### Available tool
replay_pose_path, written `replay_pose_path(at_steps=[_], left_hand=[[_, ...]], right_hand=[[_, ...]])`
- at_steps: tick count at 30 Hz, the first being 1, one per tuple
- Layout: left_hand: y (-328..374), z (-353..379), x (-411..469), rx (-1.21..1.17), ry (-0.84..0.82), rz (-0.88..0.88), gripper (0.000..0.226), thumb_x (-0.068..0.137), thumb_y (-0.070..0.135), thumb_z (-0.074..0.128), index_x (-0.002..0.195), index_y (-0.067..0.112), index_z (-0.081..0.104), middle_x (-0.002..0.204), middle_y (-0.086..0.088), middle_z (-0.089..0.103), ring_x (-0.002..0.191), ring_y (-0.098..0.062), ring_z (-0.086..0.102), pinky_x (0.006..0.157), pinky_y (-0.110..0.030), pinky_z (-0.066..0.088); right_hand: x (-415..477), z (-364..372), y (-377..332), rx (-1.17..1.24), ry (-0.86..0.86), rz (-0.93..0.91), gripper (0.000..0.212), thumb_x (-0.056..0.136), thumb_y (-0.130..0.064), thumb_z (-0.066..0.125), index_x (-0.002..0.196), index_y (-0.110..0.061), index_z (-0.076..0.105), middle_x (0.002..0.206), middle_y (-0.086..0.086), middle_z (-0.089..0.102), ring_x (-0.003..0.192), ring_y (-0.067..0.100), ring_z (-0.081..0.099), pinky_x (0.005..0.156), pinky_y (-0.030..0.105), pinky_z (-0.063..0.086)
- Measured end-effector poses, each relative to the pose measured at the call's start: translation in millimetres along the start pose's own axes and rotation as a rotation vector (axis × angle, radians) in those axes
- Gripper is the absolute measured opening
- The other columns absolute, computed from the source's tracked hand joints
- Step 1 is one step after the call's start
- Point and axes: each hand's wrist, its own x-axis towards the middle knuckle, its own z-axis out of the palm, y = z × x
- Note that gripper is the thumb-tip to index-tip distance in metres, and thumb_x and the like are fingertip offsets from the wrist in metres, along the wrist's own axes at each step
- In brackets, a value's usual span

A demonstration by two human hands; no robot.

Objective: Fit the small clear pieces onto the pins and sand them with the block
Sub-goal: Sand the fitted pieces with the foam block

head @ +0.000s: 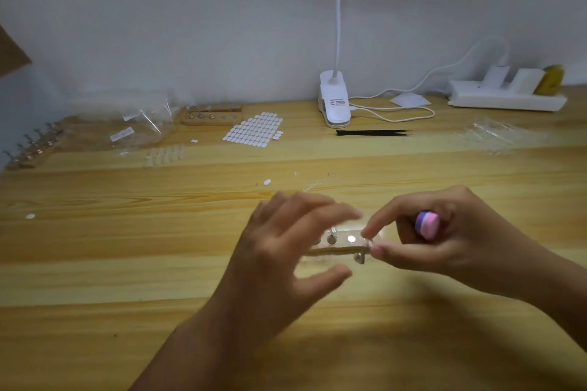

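We held our left hand [286,247] over the wooden holder [341,240], fingers spread apart and gripping nothing, though it was blurred. At its three o'clock our right hand [444,241] pinched a small pin [360,259] between thumb and forefinger at the holder's right end, with the pink and purple block [427,225] tucked under the curled fingers. Whether a clear piece sat on that pin we could not tell. Clear pieces [165,154] lay at ten o'clock from the holder and tweezers [371,133] at twelve, on the table [127,263].

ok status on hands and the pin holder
Left hand open over wooden pin holder. Right hand pinching a pin, sanding block tucked in palm. Nothing blocking.
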Motion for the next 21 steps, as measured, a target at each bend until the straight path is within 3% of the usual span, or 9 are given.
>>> replay_pose_path(at_steps=[3, 6, 10, 13, 16, 19, 21], left_hand=[[10.0, 4.7, -1.3, -0.091, 0.085, 0.137, 0.035, 0.079, 0.022, 0.082, 0.111, 0.022, 0.068, 0.106, 0.006, 0.062, 0.093, -0.016, 0.062, 0.078, -0.037, 0.049], [12.2, 4.9, -1.1, -0.116, 0.133, 0.168, 0.02, 0.081, 0.019, 0.082, 0.1, 0.015, 0.077, 0.097, 0.003, 0.066, 0.082, -0.017, 0.065, 0.066, -0.035, 0.05], [16.5, 5.8, -0.4, -0.161, 0.131, 0.162, 0.019, 0.076, 0.017, 0.084, 0.093, 0.01, 0.078, 0.091, 0.0, 0.069, 0.082, -0.015, 0.065, 0.068, -0.032, 0.051], [21.3, 7.2, 0.0, -0.218, 0.113, 0.087, 0.022, 0.068, 0.015, 0.086, 0.087, 0.011, 0.075, 0.091, 0.004, 0.068, 0.086, -0.011, 0.063, 0.072, -0.023, 0.049], [23.4, 9.4, -1.5, -0.308, 0.094, -0.03, 0.026, 0.065, 0.011, 0.085, 0.088, 0.013, 0.072, 0.092, 0.009, 0.065, 0.083, -0.009, 0.063, 0.066, -0.02, 0.047], [25.8, 10.9, -1.3, -0.377, 0.081, -0.111, 0.027, 0.066, 0.01, 0.081, 0.09, 0.015, 0.07, 0.089, 0.014, 0.065, 0.081, -0.01, 0.064, 0.061, -0.024, 0.05], [27.7, 10.8, -0.8, -0.42, 0.089, -0.172, 0.028, 0.067, 0.011, 0.08, 0.092, 0.018, 0.069, 0.088, 0.014, 0.066, 0.082, -0.01, 0.065, 0.062, -0.022, 0.05]], right_hand=[[-9.6, 2.8, -4.7, 0.088, 0.033, 0.028, 0.019, 0.077, -0.045, 0.078, 0.088, -0.029, 0.078, 0.051, 0.004, 0.046, 0.048, 0.003, 0.04, 0.051, 0.015, 0.037], [-15.7, 7.4, -7.5, 0.091, 0.049, 0.025, 0.017, 0.078, -0.041, 0.08, 0.088, -0.028, 0.078, 0.05, -0.002, 0.045, 0.048, 0.003, 0.039, 0.051, 0.014, 0.036], [-18.7, 10.7, -11.2, 0.196, 0.021, 0.059, 0.011, 0.083, -0.034, 0.079, 0.09, -0.026, 0.078, 0.052, -0.006, 0.043, 0.051, 0.005, 0.039, 0.053, 0.014, 0.036], [-23.9, 15.7, -8.7, -0.064, 0.067, 0.064, 0.028, 0.092, -0.057, 0.056, 0.102, -0.033, 0.067, 0.073, -0.021, 0.054, 0.068, 0.0, 0.051, 0.06, 0.01, 0.038], [-31.1, 21.6, -6.8, -0.253, 0.14, 0.036, 0.036, 0.096, -0.043, 0.025, 0.107, -0.034, 0.058, 0.098, -0.023, 0.052, 0.099, 0.001, 0.053, 0.082, 0.007, 0.038], [-32.5, 26.5, -2.5, -0.328, 0.155, -0.003, 0.037, 0.094, -0.034, 0.027, 0.114, -0.03, 0.057, 0.106, -0.015, 0.048, 0.105, 0.004, 0.049, 0.086, 0.012, 0.04], [-29.4, 27.1, -0.8, -0.415, 0.208, -0.05, 0.039, 0.095, -0.029, 0.034, 0.124, -0.023, 0.059, 0.11, -0.009, 0.049, 0.108, 0.001, 0.046, 0.09, 0.009, 0.037]])
